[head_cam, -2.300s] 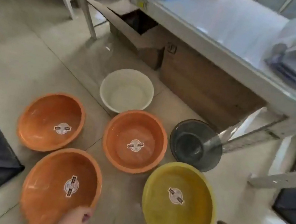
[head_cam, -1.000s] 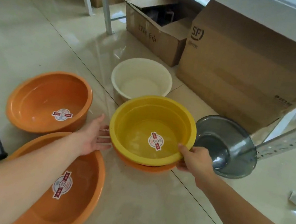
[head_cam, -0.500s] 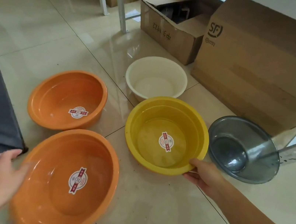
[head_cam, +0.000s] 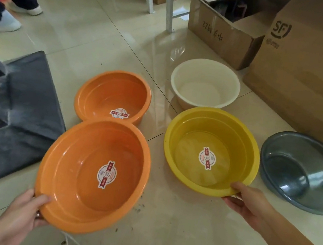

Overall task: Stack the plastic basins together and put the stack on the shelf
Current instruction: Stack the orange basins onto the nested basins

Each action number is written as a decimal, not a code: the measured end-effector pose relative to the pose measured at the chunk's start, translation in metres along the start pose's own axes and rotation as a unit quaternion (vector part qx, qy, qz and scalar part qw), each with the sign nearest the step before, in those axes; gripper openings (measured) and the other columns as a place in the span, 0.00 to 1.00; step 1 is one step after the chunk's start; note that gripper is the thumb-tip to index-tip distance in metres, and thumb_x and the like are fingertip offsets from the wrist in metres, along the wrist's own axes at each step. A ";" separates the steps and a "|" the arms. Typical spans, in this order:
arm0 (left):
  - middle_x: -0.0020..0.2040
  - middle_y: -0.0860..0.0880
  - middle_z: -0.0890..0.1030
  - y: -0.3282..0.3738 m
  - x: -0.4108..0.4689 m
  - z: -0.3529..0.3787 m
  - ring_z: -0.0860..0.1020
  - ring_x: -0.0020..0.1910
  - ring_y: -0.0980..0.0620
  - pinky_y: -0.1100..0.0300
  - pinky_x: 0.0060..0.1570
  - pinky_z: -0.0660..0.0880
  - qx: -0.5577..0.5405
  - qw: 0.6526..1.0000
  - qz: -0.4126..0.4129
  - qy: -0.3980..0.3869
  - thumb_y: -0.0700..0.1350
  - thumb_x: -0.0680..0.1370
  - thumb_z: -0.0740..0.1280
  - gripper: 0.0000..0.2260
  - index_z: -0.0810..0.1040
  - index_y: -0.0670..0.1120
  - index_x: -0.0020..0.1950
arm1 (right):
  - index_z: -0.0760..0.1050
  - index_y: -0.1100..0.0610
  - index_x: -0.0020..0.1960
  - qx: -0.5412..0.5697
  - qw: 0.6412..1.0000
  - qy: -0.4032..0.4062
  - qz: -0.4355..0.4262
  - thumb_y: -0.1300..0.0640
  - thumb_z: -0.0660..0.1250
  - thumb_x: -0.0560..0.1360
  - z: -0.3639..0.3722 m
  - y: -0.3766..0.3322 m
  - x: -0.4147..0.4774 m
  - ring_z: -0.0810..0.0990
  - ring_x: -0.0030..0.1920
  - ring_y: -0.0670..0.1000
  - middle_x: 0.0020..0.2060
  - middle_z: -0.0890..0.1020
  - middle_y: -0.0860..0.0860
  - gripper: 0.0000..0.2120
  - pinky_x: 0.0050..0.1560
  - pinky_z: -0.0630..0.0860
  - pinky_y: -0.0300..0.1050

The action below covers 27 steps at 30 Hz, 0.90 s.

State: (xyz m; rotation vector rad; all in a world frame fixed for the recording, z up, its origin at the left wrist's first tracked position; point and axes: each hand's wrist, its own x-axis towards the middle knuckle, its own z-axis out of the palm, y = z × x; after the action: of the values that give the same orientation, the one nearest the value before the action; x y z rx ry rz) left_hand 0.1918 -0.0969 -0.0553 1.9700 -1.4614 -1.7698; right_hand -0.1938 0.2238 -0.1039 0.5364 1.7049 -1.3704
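Left hand (head_cam: 21, 214) pinches near rim of big orange basin (head_cam: 93, 175) — fingers hidden beneath. Right hand (head_cam: 249, 202) grips yellow basin (head_cam: 211, 151) rim; basin under it hidden. Grey basin (head_cam: 300, 172) right, cut off.

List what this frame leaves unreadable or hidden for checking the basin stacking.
- Head view: whether an orange basin sits under the yellow basin; its own wall hides that.
- The shelf: not identifiable, cut off by the top edge.
- Left hand fingers under the near orange basin: hidden by its rim.
- Grey basin: right side cut off.
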 end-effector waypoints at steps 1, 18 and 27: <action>0.51 0.37 0.86 0.008 -0.008 -0.004 0.81 0.48 0.36 0.45 0.44 0.79 -0.005 1.000 0.015 -0.008 0.35 0.82 0.63 0.13 0.74 0.39 0.67 | 0.73 0.63 0.62 0.000 1.000 -0.004 0.000 0.63 0.65 0.81 0.000 0.003 -0.001 0.84 0.48 0.62 0.51 0.82 0.62 0.11 0.40 0.86 0.51; 0.54 0.42 0.85 0.091 -0.013 0.180 0.85 0.49 0.42 0.46 0.44 0.84 0.096 0.971 0.101 -0.193 0.40 0.80 0.66 0.10 0.73 0.46 0.61 | 0.80 0.62 0.59 0.038 0.993 -0.108 0.002 0.54 0.58 0.83 0.022 0.052 -0.036 0.85 0.45 0.64 0.50 0.82 0.64 0.16 0.45 0.84 0.54; 0.50 0.46 0.83 0.078 0.017 0.163 0.84 0.44 0.46 0.53 0.33 0.83 0.241 0.950 0.138 -0.146 0.56 0.78 0.70 0.15 0.75 0.47 0.56 | 0.78 0.60 0.64 0.025 0.996 -0.084 0.025 0.42 0.66 0.79 0.026 0.033 -0.030 0.83 0.56 0.68 0.57 0.83 0.64 0.24 0.57 0.81 0.62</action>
State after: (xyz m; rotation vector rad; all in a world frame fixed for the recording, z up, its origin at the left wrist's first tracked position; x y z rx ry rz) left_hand 0.0126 -0.0706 -0.0683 1.6016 -2.3262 -1.7525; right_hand -0.1431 0.2148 -0.0992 0.4738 1.5156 -1.3862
